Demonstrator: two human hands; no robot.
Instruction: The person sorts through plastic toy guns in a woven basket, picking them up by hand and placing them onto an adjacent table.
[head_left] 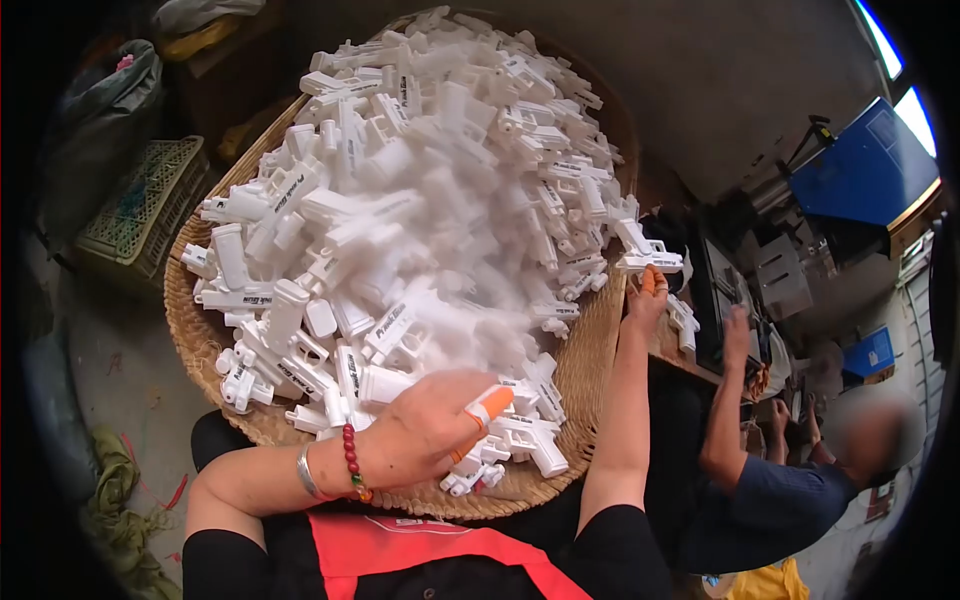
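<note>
Plainly, at the far left a dark plastic bag [115, 90] stands by a pale crate [140, 200], with green cloth [115, 495] on the floor nearer the person. Next comes a wide woven basket [592, 345], heaped with white toy pistols [425, 230] that lie at all angles, the middle of the heap smeared by blur. The left hand [435, 425], orange coverings on its fingers, is over the near part of the heap with its fingers curled; it is blurred, and whether it grips anything I cannot tell. Farther right, well apart from it, the right hand [648, 300] pinches one white toy pistol [638, 252] between covered fingertips, just beside the basket's right rim. That pistol lies beyond the right hand's palm, its barrel line running across from left to right and its grip slanting up and left; the right arm is clearly the nearer one. Just right of it, another white pistol [683, 322] is at the edge of the table [685, 362], crowding that side, and a co-worker's raised hand [736, 335] is near. A blue box [865, 165] stands farther back.
</note>
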